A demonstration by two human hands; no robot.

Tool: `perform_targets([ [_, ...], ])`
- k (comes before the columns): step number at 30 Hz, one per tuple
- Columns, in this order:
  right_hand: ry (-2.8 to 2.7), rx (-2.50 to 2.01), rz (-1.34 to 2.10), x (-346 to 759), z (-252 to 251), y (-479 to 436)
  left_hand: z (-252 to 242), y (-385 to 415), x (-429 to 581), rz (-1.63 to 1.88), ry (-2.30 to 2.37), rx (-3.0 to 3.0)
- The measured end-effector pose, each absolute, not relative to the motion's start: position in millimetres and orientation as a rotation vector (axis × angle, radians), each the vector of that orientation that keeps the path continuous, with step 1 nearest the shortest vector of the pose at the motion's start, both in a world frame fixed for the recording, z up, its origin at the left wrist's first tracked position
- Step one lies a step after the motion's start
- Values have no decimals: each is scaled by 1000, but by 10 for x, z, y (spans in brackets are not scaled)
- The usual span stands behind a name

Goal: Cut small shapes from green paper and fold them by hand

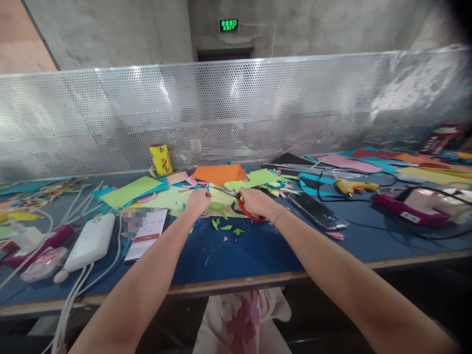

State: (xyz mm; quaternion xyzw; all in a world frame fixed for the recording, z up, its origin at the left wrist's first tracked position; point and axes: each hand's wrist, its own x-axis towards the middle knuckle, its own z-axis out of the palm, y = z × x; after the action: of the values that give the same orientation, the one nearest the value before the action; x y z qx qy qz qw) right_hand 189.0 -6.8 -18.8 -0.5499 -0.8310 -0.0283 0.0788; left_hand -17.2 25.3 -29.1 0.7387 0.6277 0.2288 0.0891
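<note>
My right hand is closed around a pair of scissors with red handles. The metal blades point left, toward my left hand. That hand is curled shut in a pinch, and whatever lies between its fingertips is too small to make out. Light green paper shows just below and between the two hands. Several small green paper scraps lie on the blue table nearer to me. Behind the hands rests a folded orange paper sheet.
A phone with a lit screen and a white power bank with cables lie left. To the right are a dark phone, a yellow glue gun and a purple power strip. A perforated metal screen stands behind.
</note>
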Motion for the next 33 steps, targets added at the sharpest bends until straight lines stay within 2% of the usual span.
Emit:
perform_targets([
  [5, -2475, -1760, -241, 1755, -242, -107, -244, 226, -179, 764, 1920, 2184],
  [9, -2353, -1769, -204, 1742, -227, -104, -164, 173, -188, 868, 1905, 2116],
  [13, -2027, -1666, 28, 1858, -161, -15, -89, 141, -170, 1132, 1813, 1936],
  [16, -1694, -1450, 494, 1925, -123, 60, -75, 146, -121, 1320, 1647, 1786],
  [17, -1581, -1354, 679, 1927, -119, 75, -78, 145, -95, 1338, 1566, 1746],
  [22, -1349, -1066, 1059, 1822, -141, 49, -99, 51, 73, 1179, 1109, 1563],
  [33, -1387, -970, 1020, 1733, -116, -53, -45, -113, 173, 1125, 992, 1367],
])
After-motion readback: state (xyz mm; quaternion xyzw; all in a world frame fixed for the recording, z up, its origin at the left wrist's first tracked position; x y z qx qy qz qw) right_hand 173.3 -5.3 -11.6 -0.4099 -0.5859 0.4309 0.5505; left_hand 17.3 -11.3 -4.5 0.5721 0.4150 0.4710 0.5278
